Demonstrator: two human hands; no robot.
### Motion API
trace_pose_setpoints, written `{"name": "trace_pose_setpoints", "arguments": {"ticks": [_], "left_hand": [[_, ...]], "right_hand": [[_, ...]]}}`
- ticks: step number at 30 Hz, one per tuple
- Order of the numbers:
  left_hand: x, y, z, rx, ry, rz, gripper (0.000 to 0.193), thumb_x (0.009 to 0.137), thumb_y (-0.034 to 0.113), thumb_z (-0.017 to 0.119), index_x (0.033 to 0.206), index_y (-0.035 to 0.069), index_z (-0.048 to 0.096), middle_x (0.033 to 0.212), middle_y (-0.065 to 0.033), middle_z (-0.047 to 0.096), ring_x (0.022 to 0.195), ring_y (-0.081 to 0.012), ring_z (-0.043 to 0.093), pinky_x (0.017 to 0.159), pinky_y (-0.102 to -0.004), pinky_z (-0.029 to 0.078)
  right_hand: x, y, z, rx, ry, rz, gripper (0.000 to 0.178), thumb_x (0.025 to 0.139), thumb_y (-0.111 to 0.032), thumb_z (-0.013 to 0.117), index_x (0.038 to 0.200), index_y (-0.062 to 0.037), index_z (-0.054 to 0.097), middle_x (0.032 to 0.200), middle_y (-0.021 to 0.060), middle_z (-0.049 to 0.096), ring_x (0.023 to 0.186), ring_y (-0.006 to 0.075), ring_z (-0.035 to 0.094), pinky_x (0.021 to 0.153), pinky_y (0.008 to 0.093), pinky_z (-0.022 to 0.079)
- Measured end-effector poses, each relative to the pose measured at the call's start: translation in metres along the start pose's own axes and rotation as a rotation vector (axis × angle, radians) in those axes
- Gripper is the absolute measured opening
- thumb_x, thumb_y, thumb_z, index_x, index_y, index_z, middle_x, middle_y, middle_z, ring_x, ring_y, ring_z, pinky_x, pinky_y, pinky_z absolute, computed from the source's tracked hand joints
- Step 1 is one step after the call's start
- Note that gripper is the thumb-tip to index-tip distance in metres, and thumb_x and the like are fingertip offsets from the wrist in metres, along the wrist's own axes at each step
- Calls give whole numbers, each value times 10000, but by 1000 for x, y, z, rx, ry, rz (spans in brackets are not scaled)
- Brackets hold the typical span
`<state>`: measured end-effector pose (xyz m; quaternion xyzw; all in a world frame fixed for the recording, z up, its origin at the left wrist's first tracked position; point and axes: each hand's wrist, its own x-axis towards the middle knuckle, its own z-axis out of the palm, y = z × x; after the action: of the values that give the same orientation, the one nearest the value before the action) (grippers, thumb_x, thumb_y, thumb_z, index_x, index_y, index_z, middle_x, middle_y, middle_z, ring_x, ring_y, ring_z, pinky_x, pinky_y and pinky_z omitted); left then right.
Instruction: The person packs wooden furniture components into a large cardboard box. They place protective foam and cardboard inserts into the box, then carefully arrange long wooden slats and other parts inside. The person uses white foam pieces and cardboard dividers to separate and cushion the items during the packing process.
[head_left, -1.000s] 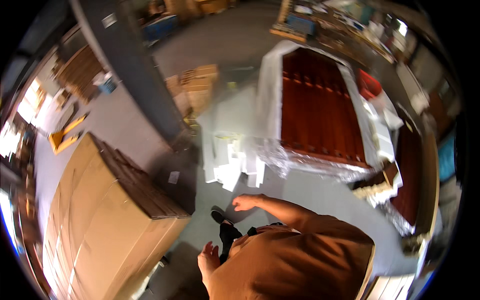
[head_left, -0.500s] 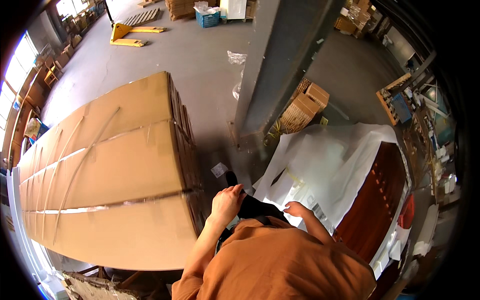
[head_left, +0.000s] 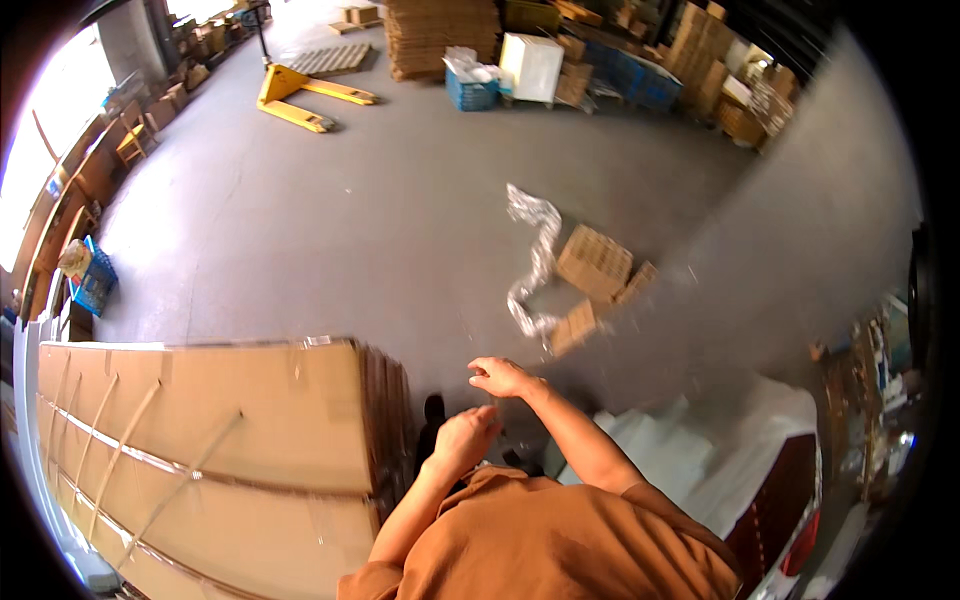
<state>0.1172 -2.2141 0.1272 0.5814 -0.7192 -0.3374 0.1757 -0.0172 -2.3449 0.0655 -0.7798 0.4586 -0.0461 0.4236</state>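
Note:
My left hand [head_left: 464, 440] hovers low in front of my body, its fingers curled in and nothing seen in them. A little ahead of it, my right hand [head_left: 502, 377] reaches across to the left, fingers loosely stretched and empty. Neither hand touches anything. Nearest on the left lies a stack of long cardboard cartons [head_left: 270, 400], with tape along the seams and thin straps on top. Beside my right arm, white wrapping sheet [head_left: 770, 420] partly covers a dark red-brown panel [head_left: 775, 500].
A grey column [head_left: 800, 220], blurred, rises close on the right. Crumpled clear plastic film [head_left: 540, 250] and small cartons [head_left: 595, 262] lie on the floor ahead. Farther off stand a yellow pallet jack [head_left: 290, 95], a blue crate [head_left: 472, 92] and a white cabinet [head_left: 531, 68].
My view has tilted up and shifted past the column, bringing more floor into sight. My right hand has swung forward and left across my body; the left hand sits lower in view.

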Motion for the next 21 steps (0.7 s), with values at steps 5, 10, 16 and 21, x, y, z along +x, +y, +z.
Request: {"name": "trace_pose_setpoints", "arguments": {"ticks": [5,10,16,21], "left_hand": [[131,-62,-65,-177,34,13,282,864,255,579,1076,72,611,894,-180,646,853,-365,609,734,-423,496],[295,-110,-164,135,-69,-46,336,897,317,528,1169,122,556,979,-156,649,886,-365,612,744,-442,501],[485,-126,-242,-113,-159,118,319,894,265,557,1153,79,566,1033,-163,649,949,-327,621,797,-397,499],[660,-305,-162,262,-81,522,209,852,196,547,1006,75,620,933,-120,660,867,-305,625,709,-399,517]], "right_hand": [[184,75,-49,103,124,10,415,832,-261,626,1150,0,569,1072,181,633,990,254,616,847,360,487],[195,202,-92,20,290,501,381,773,-269,677,1020,19,640,962,181,665,948,272,630,829,366,485],[73,384,-44,200,565,983,183,818,-137,625,691,-8,596,571,103,546,460,202,519,390,360,385],[171,339,-102,634,319,1447,305,862,-223,597,619,-44,562,571,105,548,475,208,526,407,368,388]]}}
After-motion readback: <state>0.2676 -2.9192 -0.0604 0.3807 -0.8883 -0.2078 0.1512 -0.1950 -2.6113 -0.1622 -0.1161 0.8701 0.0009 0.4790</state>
